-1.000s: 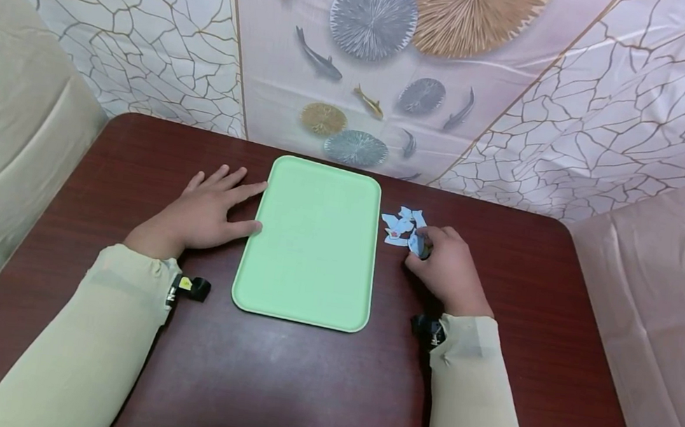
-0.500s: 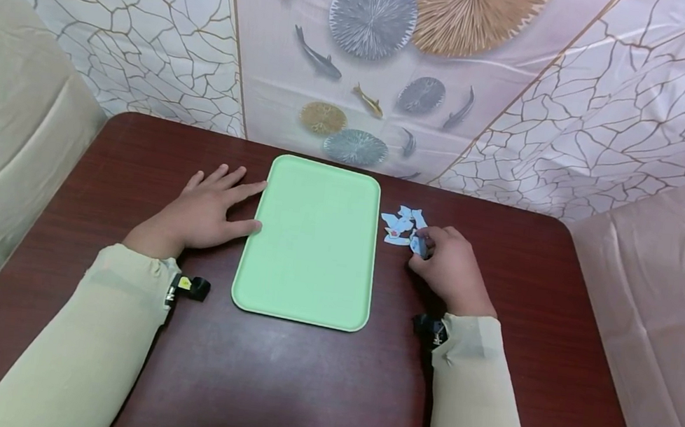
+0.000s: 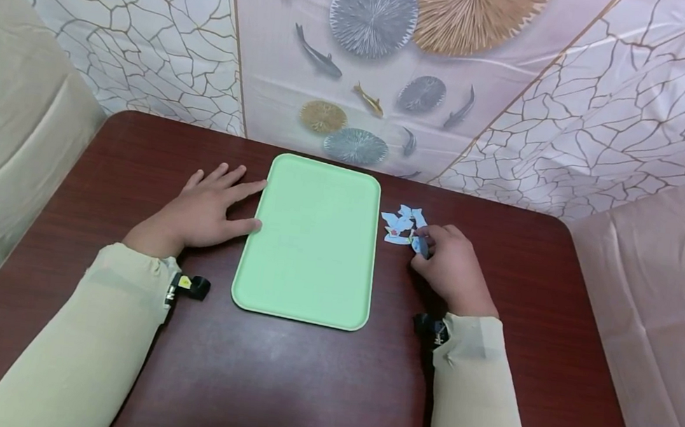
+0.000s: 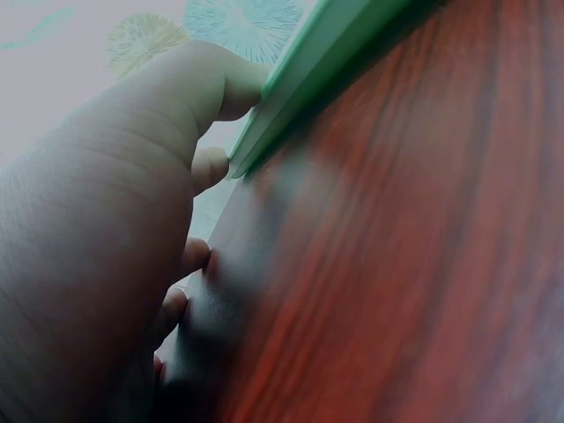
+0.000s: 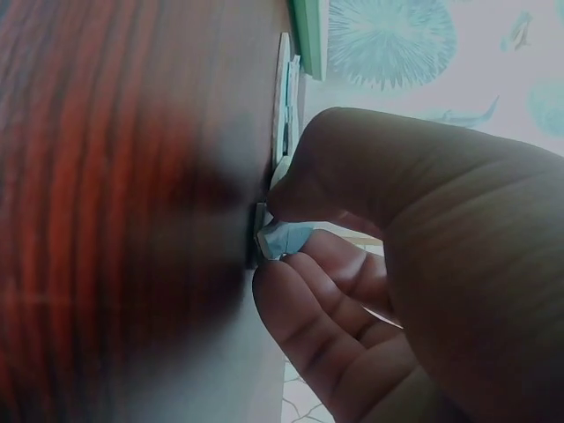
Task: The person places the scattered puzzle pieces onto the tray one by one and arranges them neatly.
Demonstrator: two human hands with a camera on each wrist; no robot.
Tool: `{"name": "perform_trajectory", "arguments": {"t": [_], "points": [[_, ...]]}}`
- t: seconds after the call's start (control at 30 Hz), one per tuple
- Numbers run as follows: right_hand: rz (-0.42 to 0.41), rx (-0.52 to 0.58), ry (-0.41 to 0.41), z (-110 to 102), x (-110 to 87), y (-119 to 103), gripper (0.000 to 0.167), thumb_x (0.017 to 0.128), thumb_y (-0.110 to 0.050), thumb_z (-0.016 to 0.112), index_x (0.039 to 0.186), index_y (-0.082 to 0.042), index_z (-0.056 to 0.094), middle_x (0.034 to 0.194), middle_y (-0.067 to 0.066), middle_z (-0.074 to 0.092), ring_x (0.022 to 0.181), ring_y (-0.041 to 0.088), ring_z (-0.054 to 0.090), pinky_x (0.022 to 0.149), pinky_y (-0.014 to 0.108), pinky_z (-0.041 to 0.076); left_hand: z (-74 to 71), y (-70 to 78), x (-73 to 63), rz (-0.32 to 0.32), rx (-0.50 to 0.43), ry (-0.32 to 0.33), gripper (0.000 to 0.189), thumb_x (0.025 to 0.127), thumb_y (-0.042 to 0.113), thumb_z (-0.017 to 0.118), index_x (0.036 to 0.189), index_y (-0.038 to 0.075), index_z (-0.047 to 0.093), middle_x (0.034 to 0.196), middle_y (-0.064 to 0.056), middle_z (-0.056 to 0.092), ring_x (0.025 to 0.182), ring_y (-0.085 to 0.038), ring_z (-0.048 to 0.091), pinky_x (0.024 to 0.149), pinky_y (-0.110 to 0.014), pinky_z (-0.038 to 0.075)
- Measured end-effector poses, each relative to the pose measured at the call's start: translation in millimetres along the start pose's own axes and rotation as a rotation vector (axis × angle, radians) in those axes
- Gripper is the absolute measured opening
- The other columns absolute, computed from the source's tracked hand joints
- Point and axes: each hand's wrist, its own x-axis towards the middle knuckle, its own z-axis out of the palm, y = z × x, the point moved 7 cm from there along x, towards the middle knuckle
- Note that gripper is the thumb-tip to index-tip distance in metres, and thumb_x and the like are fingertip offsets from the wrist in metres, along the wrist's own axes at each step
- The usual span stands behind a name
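Observation:
A light green tray (image 3: 313, 245) lies on the table, its long sides running away from me. My left hand (image 3: 199, 215) rests at its left, fingers spread, thumb and index finger touching the rim. In the left wrist view the thumb meets the tray's edge (image 4: 295, 75). Right of the tray is a small cluster of light blue puzzle pieces (image 3: 400, 224), some with coloured print. My right hand (image 3: 453, 265) pinches a light blue puzzle piece (image 5: 286, 238) between thumb and fingers at the cluster's near right side. The fingers partly cover that piece.
The dark red-brown table (image 3: 291, 384) has rounded far corners. A patterned cloth wall (image 3: 359, 67) rises right behind its far edge. Plain beige cloth hangs at left and right. Each wrist wears a small black camera.
My right hand has shifted slightly to the right, and the puzzle piece in its fingers has turned a little. The left hand and the tray stay in place.

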Motion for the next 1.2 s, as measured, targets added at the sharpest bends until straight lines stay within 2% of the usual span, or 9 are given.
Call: {"name": "perform_trajectory", "arguments": {"t": [0.4,0.6,0.73,0.87,0.97,1.2], "points": [[-0.043,-0.024,0.032,-8,-2.4,-14,0.034,0.094,-0.006,0.073,0.128,-0.003,0.076,0.112,0.015,0.065,0.095,0.030,0.062,0.083,0.045,0.054,2.2,-0.9,-0.8,-0.001,-0.005,0.000,0.085,0.108,0.076,0.056,0.180,0.040,0.028,0.190,-0.017,0.013,0.177,-0.048,0.001,0.136,-0.077,-0.001],[-0.072,-0.008,0.051,-13,-0.3,-27,0.038,0.095,-0.007,0.074,0.132,-0.001,0.076,0.113,0.015,0.065,0.092,0.028,0.062,0.081,0.045,0.055,0.1,-1.9,-1.2,-0.003,-0.004,0.001,0.085,0.108,0.076,0.056,0.180,0.040,0.027,0.190,-0.017,0.012,0.177,-0.048,0.000,0.136,-0.077,-0.002],[-0.083,0.026,0.022,-11,2.7,-35,0.042,0.096,-0.007,0.073,0.137,-0.002,0.075,0.121,0.015,0.067,0.101,0.031,0.070,0.089,0.049,0.062,0.2,-2.3,-0.4,-0.001,0.000,0.000,0.085,0.108,0.076,0.056,0.180,0.041,0.027,0.190,-0.017,0.013,0.177,-0.047,0.000,0.136,-0.077,-0.002],[-0.100,0.032,-0.011,-7,8.7,-45,0.043,0.095,-0.006,0.073,0.138,-0.004,0.076,0.124,0.014,0.067,0.104,0.031,0.069,0.089,0.048,0.062,0.8,-2.9,0.8,0.002,-0.001,0.001,0.086,0.107,0.077,0.056,0.180,0.041,0.028,0.190,-0.017,0.013,0.177,-0.047,0.000,0.136,-0.077,-0.002],[-0.137,0.036,-0.018,-6,14.3,-56,0.043,0.094,-0.006,0.073,0.136,-0.006,0.077,0.122,0.012,0.067,0.101,0.029,0.068,0.086,0.045,0.060,0.7,-3.4,0.9,0.003,-0.002,0.003,0.086,0.107,0.078,0.056,0.180,0.041,0.028,0.190,-0.017,0.013,0.177,-0.048,0.000,0.137,-0.077,-0.002],[-0.263,0.045,-0.038,-1,24.3,-84,0.040,0.093,-0.004,0.073,0.133,-0.004,0.078,0.119,0.010,0.070,0.103,0.028,0.070,0.092,0.044,0.062,0.8,-2.1,0.9,0.004,-0.004,0.003,0.085,0.107,0.077,0.056,0.180,0.042,0.027,0.190,-0.016,0.013,0.177,-0.047,0.001,0.137,-0.076,-0.001]]}}
